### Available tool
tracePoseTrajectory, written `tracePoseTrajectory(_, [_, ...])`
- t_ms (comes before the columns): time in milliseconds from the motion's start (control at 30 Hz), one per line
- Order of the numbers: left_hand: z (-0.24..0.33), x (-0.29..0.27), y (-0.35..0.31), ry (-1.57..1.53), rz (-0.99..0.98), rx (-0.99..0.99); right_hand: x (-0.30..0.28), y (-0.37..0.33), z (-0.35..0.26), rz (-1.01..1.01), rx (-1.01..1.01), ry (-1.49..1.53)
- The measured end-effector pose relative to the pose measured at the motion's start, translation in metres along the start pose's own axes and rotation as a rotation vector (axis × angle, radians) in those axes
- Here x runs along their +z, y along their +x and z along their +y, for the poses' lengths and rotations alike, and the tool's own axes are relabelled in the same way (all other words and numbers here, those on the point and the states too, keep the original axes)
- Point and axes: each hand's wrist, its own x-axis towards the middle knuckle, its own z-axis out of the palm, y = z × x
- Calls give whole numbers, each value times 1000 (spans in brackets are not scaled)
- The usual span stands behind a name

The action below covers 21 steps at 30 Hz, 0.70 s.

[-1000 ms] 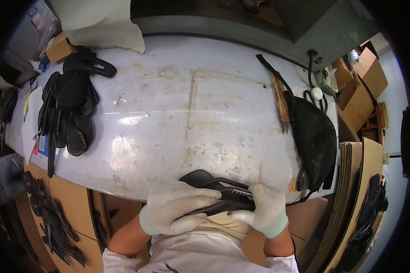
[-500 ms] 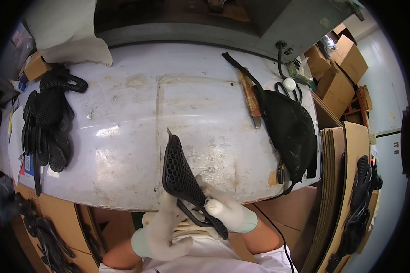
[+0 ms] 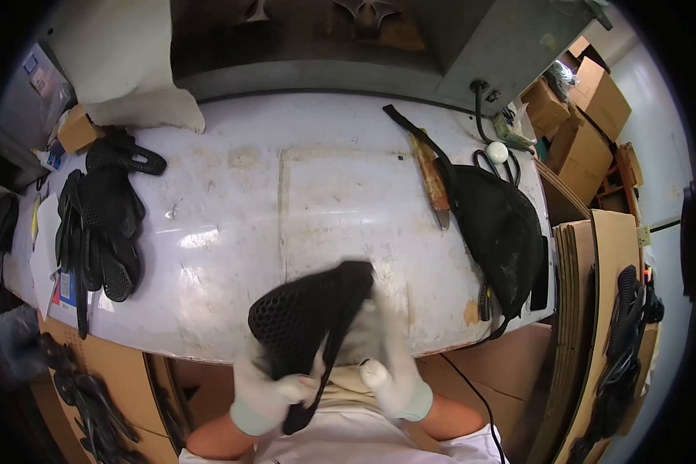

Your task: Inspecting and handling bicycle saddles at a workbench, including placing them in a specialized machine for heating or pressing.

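Observation:
A black curved piece with honeycomb holes [image 3: 294,313] is held tilted at the table's front edge, blurred by motion. My left hand [image 3: 267,390], in a white glove with a pale green cuff, grips its lower part with the thumb across the front; the fingers behind are hidden. A narrow black strip runs down the piece's right side. My right hand [image 3: 394,371], gloved alike, is at the right of the piece. Its thumb stands away from it, and the stretched, smeared fingers reach up behind its right edge.
On the table [image 3: 232,232], a pile of black mesh pieces [image 3: 104,224] lies at left. At right are a black mesh pouch-like item [image 3: 495,224], a rusty-looking blade [image 3: 433,182] and a white ball [image 3: 497,152]. A grey machine [image 3: 325,73] stands behind; cardboard [image 3: 615,263] flanks the right.
The black piece has been turned so its broad holed side faces left and its wide end points up right. My left thumb now lies over it; my right thumb has come off it.

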Motion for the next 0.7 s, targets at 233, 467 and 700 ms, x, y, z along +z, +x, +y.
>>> tracePoseTrajectory(233, [5, -26, -11, 9, -124, -182, -51, 34, -59, -28, -189, -157])
tracePoseTrajectory(467, [-5, -48, -9, 89, -324, -376, -45, 43, -49, -369, -560, -116])
tracePoseTrajectory(700, [11, -48, 10, 603, -648, -96, -38, 28, -42, -376, -597, -246])
